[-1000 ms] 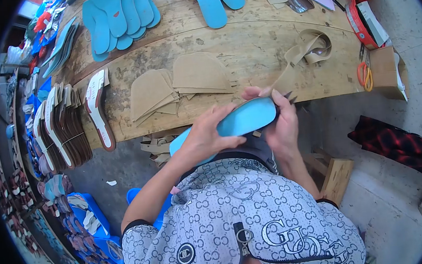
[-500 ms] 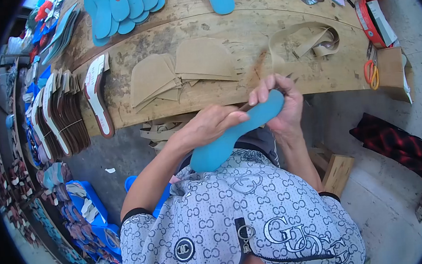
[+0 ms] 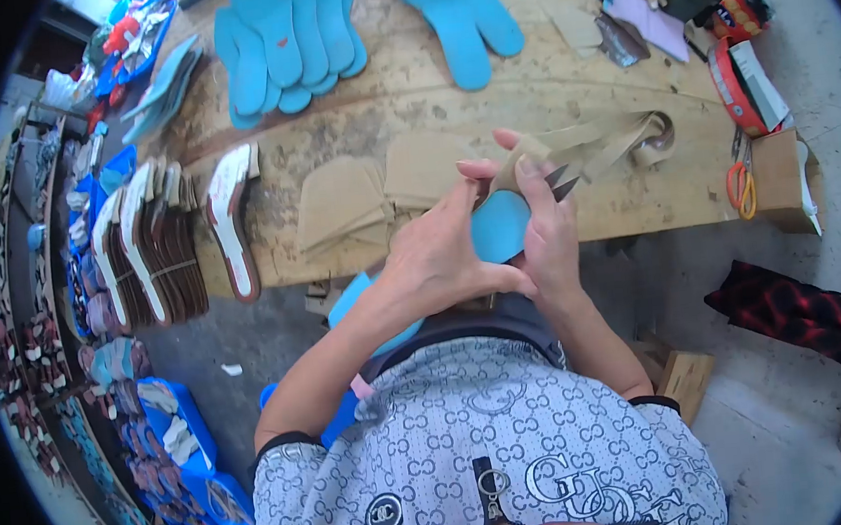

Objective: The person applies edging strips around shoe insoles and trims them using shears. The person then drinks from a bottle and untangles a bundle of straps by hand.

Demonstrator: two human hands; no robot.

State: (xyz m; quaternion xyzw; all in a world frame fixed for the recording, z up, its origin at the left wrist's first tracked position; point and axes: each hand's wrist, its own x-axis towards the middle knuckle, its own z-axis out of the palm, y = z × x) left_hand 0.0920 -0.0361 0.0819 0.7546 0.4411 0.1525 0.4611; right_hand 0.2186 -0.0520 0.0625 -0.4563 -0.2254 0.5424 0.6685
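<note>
At the near edge of the bench (image 3: 641, 215), blue insole (image 3: 502, 228) in both hands; left hand (image 3: 437, 259) grip closed on it, right hand (image 3: 552, 238) grip round its end with tan strip (image 3: 578, 137), dark pointed blades (image 3: 562, 184) jutting beyond; strip trails loosely across the bench
</note>
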